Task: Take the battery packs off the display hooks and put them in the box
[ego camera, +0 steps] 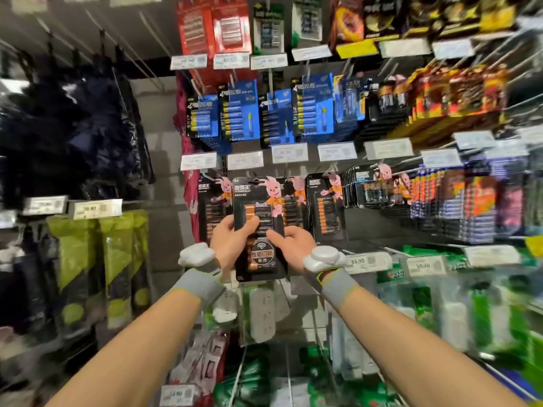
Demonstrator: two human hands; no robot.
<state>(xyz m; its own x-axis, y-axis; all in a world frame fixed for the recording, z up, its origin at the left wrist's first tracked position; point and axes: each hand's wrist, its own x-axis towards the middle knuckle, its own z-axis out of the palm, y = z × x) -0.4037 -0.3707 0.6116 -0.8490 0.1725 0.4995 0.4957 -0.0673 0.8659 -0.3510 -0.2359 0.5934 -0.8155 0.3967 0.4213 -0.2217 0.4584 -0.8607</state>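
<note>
1. Head view: a black battery pack is held upright in front of the lowest row of battery hooks, between both hands. Whether its top is on a hook cannot be told.
2. The left hand grips the pack's left edge, thumb across the front. The fingers behind are hidden.
3. The right hand pinches the lower right edge, thumb on the front. Its other fingers are mostly out of sight.
4. Each wrist carries a white device above a grey wristband.
5. Matching black packs hang just beside and behind the held one, which partly covers them.
6. Blue packs hang in the row above and red packs higher still, with price tags between the rows.
7. White power strips hang below.
8. Both side edges of the view are blurred.
</note>
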